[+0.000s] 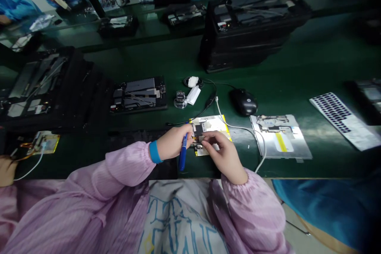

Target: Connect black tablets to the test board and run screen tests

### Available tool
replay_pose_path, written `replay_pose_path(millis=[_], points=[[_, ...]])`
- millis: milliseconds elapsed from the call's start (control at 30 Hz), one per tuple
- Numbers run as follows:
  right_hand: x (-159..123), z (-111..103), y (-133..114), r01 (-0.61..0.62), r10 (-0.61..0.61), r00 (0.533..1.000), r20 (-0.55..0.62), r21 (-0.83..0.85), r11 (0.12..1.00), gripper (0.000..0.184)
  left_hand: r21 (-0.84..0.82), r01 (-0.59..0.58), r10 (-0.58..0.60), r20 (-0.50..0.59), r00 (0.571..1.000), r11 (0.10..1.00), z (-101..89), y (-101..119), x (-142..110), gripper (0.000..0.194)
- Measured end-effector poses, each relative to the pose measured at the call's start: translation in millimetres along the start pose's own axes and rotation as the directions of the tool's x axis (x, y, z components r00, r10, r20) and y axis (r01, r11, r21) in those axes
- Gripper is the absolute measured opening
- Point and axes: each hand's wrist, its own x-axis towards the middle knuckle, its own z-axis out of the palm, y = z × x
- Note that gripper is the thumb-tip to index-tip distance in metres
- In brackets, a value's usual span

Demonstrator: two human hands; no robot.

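My left hand is closed around a blue pen-like tool, whose tip points at a small circuit board with a yellow-edged silver pack on the green bench. My right hand pinches a small dark part at the board's near edge, fingers curled. A white cable runs from the board past my right hand. Both wrists wear pink sleeves; a blue band sits on the left wrist.
A black mouse lies behind the board. A silver metal plate lies right, a keypad sheet farther right. Open device chassis and black trays fill the back. Another board lies left. People in blue work at the far bench.
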Motion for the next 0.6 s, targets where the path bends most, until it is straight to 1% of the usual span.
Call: replay_pose_path(millis=[67, 100, 200, 300, 433, 600], points=[[-3.5, 0.2, 5.9, 0.025, -0.029, 0.998, -0.047, -0.076, 0.997, 0.013, 0.083, 0.020, -0.017, -0.026, 1.000, 0.996, -1.6, -4.0, -2.4, 0.016], [-5.1, 0.4, 8.7, 0.044, -0.050, 0.997, -0.051, -0.109, 0.993, 0.011, 0.118, 0.027, -0.024, -0.033, 0.999, 0.993, -1.5, -6.1, -3.7, 0.015], [-9.5, 2.5, 15.1, 0.113, -0.117, 0.993, -0.013, -0.177, 0.978, 0.010, 0.181, 0.017, -0.011, -0.032, 0.999, 0.983, 2.3, -12.2, -6.9, 0.013], [-12.7, 5.5, 18.8, 0.149, -0.154, 0.988, -0.006, -0.220, 0.964, 0.012, 0.209, -0.011, 0.024, -0.058, 0.998, 0.978, 8.0, -16.0, -8.1, 0.014], [-14.4, 8.5, 21.8, 0.150, -0.165, 0.985, -0.039, -0.254, 0.956, 0.017, 0.231, -0.026, 0.051, -0.106, 0.993, 0.973, 13.1, -16.9, -6.8, 0.016], [-14.1, 10.2, 23.0, 0.195, -0.214, 0.976, -0.034, -0.298, 0.934, 0.024, 0.321, 0.006, 0.028, -0.099, 0.995, 0.947, 17.6, -17.2, -3.8, 0.015]])
